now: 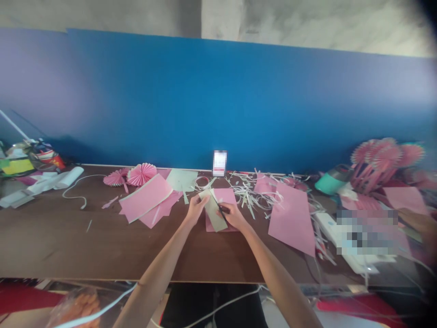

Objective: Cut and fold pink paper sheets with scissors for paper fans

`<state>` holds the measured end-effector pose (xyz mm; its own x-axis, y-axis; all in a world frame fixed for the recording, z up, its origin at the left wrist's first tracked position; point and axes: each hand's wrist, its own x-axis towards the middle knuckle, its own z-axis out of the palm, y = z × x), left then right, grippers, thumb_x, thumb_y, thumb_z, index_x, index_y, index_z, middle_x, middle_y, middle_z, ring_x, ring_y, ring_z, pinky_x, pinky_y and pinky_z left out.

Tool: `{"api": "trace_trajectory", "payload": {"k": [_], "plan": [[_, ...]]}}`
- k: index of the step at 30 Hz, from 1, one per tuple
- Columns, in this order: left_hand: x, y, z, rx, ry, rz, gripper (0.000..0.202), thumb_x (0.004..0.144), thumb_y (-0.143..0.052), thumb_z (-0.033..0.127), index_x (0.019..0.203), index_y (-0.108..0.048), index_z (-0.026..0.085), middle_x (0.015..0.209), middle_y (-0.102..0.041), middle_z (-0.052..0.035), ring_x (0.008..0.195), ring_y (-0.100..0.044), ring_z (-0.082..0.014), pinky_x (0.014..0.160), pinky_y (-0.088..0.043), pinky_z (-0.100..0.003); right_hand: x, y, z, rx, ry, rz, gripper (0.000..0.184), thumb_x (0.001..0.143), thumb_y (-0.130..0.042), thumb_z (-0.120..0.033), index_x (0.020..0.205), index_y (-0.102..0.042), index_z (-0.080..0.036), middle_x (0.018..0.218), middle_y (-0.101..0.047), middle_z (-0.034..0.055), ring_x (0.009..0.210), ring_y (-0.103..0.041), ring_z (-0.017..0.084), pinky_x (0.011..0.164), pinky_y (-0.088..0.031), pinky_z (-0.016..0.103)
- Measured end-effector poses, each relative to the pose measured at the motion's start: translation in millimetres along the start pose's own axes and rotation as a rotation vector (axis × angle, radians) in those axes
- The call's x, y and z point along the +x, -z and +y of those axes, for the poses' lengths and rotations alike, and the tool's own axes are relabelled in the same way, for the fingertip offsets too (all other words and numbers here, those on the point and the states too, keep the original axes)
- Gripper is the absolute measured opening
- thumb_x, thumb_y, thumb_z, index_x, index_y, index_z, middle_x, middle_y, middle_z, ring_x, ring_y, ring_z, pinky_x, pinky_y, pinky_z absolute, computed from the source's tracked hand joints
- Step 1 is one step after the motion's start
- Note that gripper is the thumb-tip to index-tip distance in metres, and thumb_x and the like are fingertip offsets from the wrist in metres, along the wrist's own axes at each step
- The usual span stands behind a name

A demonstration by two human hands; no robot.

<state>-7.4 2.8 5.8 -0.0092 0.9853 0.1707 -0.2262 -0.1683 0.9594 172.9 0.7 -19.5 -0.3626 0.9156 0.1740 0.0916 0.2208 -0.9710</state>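
Note:
Near the middle of the table, my left hand is closed on the upper left edge of a pale beige-green piece of paper, which slants down to the right. My right hand grips dark-handled scissors, whose blades reach up and left along the paper's edge. Under both lies a pink paper sheet, partly covered by the pale piece. My fingers hide part of the scissors' handles.
Thin white paper offcuts are heaped right of my hands, beside a large pink sheet. Pink sheets and folded paper fans lie left. A phone leans at the back. Another person's hand is at far right.

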Motion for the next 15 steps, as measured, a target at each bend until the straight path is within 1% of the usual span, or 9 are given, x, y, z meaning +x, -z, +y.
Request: {"api": "trace_trajectory", "payload": {"k": [3, 5, 7, 9, 12, 15], "plan": [[-0.6, 0.5, 0.8, 0.046, 0.015, -0.1, 0.037, 0.069, -0.072, 0.037, 0.096, -0.067, 0.011, 0.086, -0.069, -0.007, 0.077, -0.062, -0.0186, 0.07, -0.049, -0.029, 0.8, 1.3, -1.2, -0.004, 0.018, 0.017, 0.036, 0.072, -0.068, -0.038, 0.1, -0.067, -0.015, 0.087, -0.068, 0.0057, 0.079, -0.063, 0.02, 0.07, -0.051, 0.03], [-0.9, 1.2, 0.3, 0.1, 0.011, -0.161, 0.038, 0.068, -0.073, 0.034, 0.098, -0.066, 0.012, 0.086, -0.069, -0.0067, 0.078, -0.062, -0.0191, 0.07, -0.049, -0.028, 1.1, 2.2, -1.5, -0.014, 0.033, 0.024, 0.033, 0.074, -0.066, -0.037, 0.099, -0.066, -0.015, 0.085, -0.068, 0.0048, 0.077, -0.062, 0.019, 0.069, -0.05, 0.03], [-0.2, 2.2, -1.3, 0.132, -0.004, -0.19, 0.038, 0.067, -0.073, 0.032, 0.1, -0.065, 0.013, 0.087, -0.068, -0.0066, 0.078, -0.062, -0.019, 0.069, -0.049, -0.028, 1.0, 2.3, -1.2, -0.016, 0.033, 0.028, 0.035, 0.072, -0.067, -0.036, 0.1, -0.066, -0.015, 0.084, -0.068, 0.0049, 0.076, -0.063, 0.018, 0.069, -0.051, 0.03], [1.4, 3.0, -3.8, 0.132, -0.023, -0.169, 0.038, 0.069, -0.072, 0.031, 0.101, -0.064, 0.013, 0.087, -0.068, -0.0064, 0.078, -0.062, -0.0183, 0.068, -0.049, -0.027, 0.6, 1.3, -0.8, 0.006, 0.012, 0.025, 0.041, 0.068, -0.071, -0.034, 0.103, -0.064, -0.015, 0.083, -0.068, 0.0056, 0.076, -0.063, 0.019, 0.069, -0.052, 0.031], [3.9, 3.3, -7.0, 0.088, -0.03, -0.104, 0.04, 0.069, -0.071, 0.032, 0.104, -0.06, 0.014, 0.088, -0.067, -0.0062, 0.078, -0.062, -0.0179, 0.069, -0.049, -0.027, 0.2, -0.6, -0.5, 0.053, -0.028, 0.006, 0.051, 0.064, -0.073, -0.031, 0.111, -0.058, -0.016, 0.082, -0.068, 0.0054, 0.074, -0.064, 0.02, 0.066, -0.053, 0.031], [3.5, 2.0, -8.3, 0.01, 0.002, -0.108, 0.053, 0.068, -0.072, 0.031, 0.115, -0.052, 0.017, 0.092, -0.066, -0.0062, 0.081, -0.063, -0.0171, 0.073, -0.05, -0.029, 1.8, 0.5, -0.1, 0.083, -0.023, 0.063, 0.051, 0.065, -0.072, -0.031, 0.111, -0.055, -0.017, 0.079, -0.068, 0.0039, 0.069, -0.064, 0.018, 0.062, -0.053, 0.03]]}}
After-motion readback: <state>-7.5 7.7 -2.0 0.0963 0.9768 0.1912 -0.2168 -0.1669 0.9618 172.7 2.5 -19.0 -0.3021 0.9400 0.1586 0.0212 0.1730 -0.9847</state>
